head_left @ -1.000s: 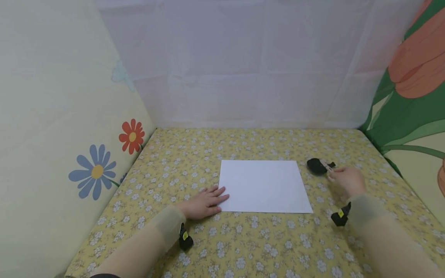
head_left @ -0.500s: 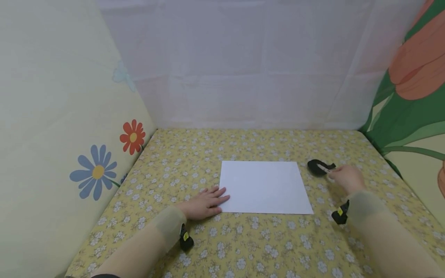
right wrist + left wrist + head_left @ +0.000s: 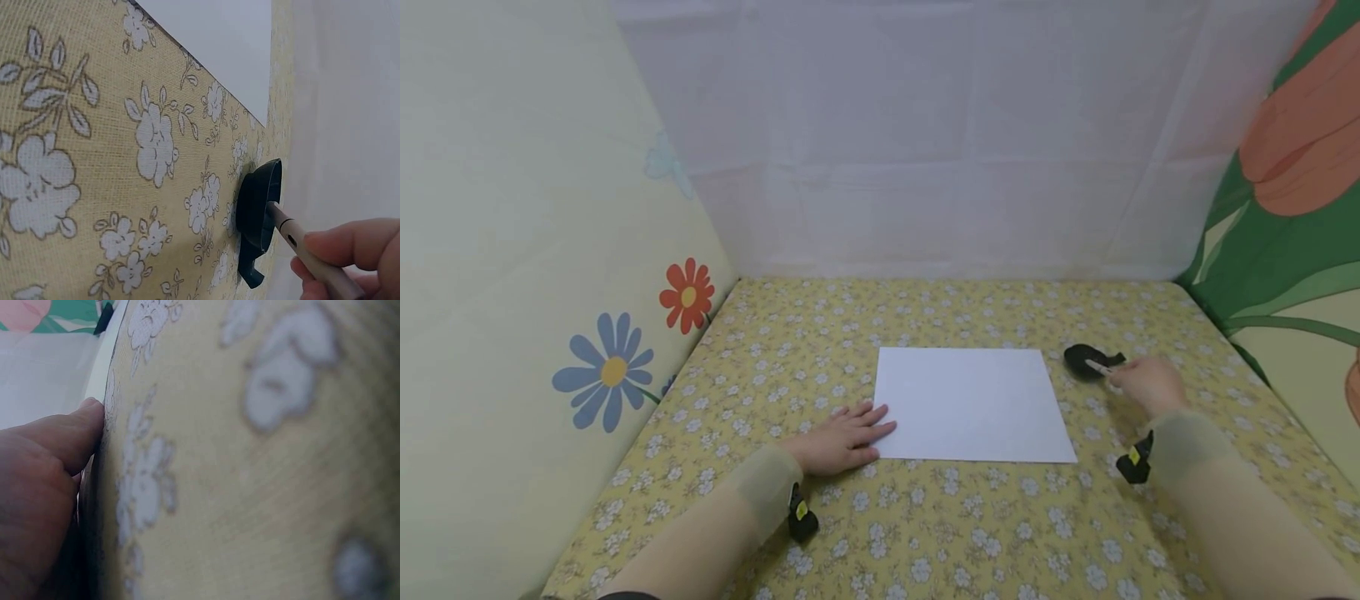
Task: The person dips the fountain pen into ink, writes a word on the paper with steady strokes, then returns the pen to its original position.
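Note:
My left hand (image 3: 837, 440) lies flat with fingers spread, its fingertips resting on the left edge of a white sheet of paper (image 3: 970, 404). In the left wrist view the thumb (image 3: 69, 434) is stretched along the cloth. To the right of the paper, my right hand (image 3: 1150, 386) pinches a beige pen-like stick (image 3: 315, 262) with a dark ring near its front end. The stick's tip reaches into a small black dish (image 3: 253, 203) with a short curved handle. What the dish contains is hidden.
A yellow flowered tablecloth (image 3: 955, 533) covers the table. A pale sheet (image 3: 925, 142) hangs at the back. Flower-patterned panels (image 3: 505, 167) stand on the left and right. Each wrist carries a small black camera (image 3: 802, 518).
The stick's tip has shifted from the dish's right side toward its middle, and the stick now lies at a lower slant. The left hand and paper stay as they were.

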Tool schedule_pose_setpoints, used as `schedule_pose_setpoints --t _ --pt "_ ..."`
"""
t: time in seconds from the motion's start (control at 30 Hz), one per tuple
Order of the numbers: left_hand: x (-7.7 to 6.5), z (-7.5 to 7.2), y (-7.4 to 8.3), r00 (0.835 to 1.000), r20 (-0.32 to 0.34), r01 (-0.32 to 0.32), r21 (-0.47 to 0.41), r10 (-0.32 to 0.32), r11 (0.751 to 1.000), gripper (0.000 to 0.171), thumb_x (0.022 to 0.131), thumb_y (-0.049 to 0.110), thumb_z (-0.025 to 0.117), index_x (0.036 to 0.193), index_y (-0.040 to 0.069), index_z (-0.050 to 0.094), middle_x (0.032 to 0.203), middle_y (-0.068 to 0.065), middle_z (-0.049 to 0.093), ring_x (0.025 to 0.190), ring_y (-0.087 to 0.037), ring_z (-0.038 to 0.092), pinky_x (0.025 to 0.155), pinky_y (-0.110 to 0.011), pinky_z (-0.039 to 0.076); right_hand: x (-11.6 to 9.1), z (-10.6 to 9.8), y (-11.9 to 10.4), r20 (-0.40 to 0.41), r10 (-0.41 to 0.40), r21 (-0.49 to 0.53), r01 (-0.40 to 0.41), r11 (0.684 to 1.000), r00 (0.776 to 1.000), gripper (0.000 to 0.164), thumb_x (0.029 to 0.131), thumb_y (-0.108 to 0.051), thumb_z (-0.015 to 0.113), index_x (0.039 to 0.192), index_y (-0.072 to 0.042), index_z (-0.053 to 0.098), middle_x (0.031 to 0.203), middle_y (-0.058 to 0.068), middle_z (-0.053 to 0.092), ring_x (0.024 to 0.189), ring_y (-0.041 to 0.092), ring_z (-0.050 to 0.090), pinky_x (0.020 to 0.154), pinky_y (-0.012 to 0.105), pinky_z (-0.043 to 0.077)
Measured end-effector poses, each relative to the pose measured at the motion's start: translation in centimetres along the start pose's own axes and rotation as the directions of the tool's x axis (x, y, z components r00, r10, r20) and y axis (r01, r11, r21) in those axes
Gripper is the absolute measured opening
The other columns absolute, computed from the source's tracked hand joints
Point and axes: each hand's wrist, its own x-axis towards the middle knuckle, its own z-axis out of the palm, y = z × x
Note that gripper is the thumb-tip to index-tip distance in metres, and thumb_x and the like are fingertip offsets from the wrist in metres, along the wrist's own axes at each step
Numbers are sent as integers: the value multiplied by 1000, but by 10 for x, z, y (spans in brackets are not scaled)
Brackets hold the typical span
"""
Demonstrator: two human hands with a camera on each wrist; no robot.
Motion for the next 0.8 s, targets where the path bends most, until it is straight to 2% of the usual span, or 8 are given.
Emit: schedule_pose_setpoints --t 0.17,0.43,0.6,0.73,0.8 --pt "0 0 -1 1000 -5 -7 -7 7 1000 51 92 43 28 139 26 14 143 -1 4 128 -24 -1 97 -50 6 6 0 3 1 7 -8 -7 1000 1000 38 81 -24 53 102 8 56 105 29 49 89 42 48 62 45 43" --pt "1 3 -1 1000 -7 -4 4 4 1000 52 91 46 26 138 27 13 143 1 2 128 -23 -2 98 -50 6 3 -4 -2 44 21 19 -22 1000 999 47 81 -28 53 109 10 52 113 33 42 94 45 44 63 47 42" --pt "0 1 0 1000 -4 1 3 -1 1000 52 91 46 26 139 27 14 143 0 3 128 -23 -1 97 -50 6 14 -1 6 32 27 -8 -27 1000 999 50 81 -33 56 108 9 53 108 32 47 86 44 48 55 41 42" --pt "0 -1 1 1000 -2 0 -4 0 1000 52 92 44 27 139 26 15 143 -1 4 128 -24 0 97 -51 7 23 0 10 53 54 -14 -53 998 997 57 81 -34 56 115 11 47 114 34 41 87 43 48 56 42 42" --pt "0 -1 1 1000 -1 1 -4 -1 1000 52 92 45 27 139 26 15 143 -1 4 128 -24 0 97 -51 7 29 2 14 50 79 -12 -78 997 996 54 81 -33 56 114 9 49 117 32 40 78 38 52 56 42 43"
